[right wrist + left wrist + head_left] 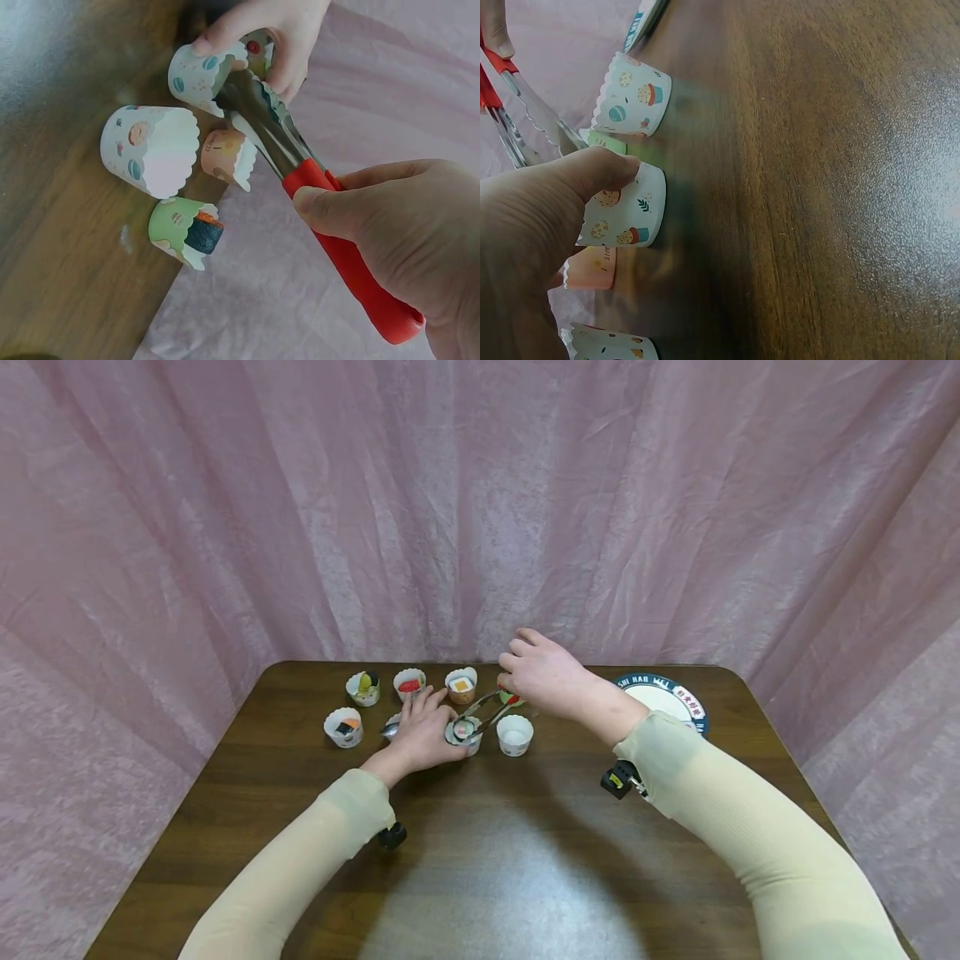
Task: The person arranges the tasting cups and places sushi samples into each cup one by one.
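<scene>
My left hand (427, 731) holds a white printed paper cup (634, 214) near the front of the cluster, its thumb on the cup's side. In my right hand (551, 677) is a pair of metal tongs (266, 124) with red handles, gripped with the thumb on one handle. The tong tips reach down into the held cup, on either side of a small pale round piece (463, 729) that looks like a sushi roll. Part of that cup is hidden behind my left fingers in the head view.
Right of the held cup stands another white paper cup (515, 742). A green cup (171, 225) holds a dark and orange piece. Behind are an orange cup (461, 696) and a cup with a red piece (409, 685). A blue-rimmed plate (697, 697) lies right, before a pink curtain.
</scene>
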Action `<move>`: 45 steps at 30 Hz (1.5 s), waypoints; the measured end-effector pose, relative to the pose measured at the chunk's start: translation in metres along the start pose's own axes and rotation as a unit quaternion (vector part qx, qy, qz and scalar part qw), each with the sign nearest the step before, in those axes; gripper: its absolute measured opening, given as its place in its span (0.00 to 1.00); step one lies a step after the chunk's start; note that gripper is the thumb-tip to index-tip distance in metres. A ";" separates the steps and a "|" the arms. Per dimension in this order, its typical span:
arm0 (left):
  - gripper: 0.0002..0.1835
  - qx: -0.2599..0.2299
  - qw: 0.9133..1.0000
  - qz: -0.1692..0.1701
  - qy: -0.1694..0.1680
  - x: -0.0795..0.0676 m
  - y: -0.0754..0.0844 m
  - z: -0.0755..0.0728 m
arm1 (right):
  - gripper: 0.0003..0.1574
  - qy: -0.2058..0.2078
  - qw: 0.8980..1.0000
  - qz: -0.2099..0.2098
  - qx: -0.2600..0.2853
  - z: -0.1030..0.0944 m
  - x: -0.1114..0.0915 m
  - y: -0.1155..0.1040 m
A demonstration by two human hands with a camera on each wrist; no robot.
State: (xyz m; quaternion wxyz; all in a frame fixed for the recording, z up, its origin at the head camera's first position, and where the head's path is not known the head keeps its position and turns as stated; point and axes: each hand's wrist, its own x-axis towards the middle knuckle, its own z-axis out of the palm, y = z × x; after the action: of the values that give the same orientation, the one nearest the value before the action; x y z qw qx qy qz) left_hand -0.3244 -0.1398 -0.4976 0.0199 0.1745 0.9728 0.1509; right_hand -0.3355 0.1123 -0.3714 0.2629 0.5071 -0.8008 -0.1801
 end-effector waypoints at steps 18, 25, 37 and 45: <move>0.31 -0.002 1.000 0.001 -0.003 0.000 0.003 0.000 | 0.20 -0.036 0.999 0.008 -0.002 -0.004 0.001 -0.003; 0.30 -0.012 1.000 0.006 0.002 -0.001 0.002 0.000 | 0.23 -0.033 0.999 0.026 0.026 -0.014 -0.010 0.005; 0.29 -0.016 1.000 0.004 0.002 -0.003 -0.004 0.000 | 0.22 -0.037 0.998 0.056 0.015 -0.023 -0.042 0.022; 0.30 -0.027 1.000 0.005 -0.001 -0.003 -0.008 0.002 | 0.30 -0.044 0.997 0.065 0.026 -0.023 -0.060 0.024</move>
State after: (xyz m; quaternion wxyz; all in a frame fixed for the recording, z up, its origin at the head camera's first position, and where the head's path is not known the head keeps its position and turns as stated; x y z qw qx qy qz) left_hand -0.3245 -0.1474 -0.5023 0.0246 0.1786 0.9676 0.1768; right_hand -0.3180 0.1764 -0.3536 0.2252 0.4521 -0.8473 -0.1642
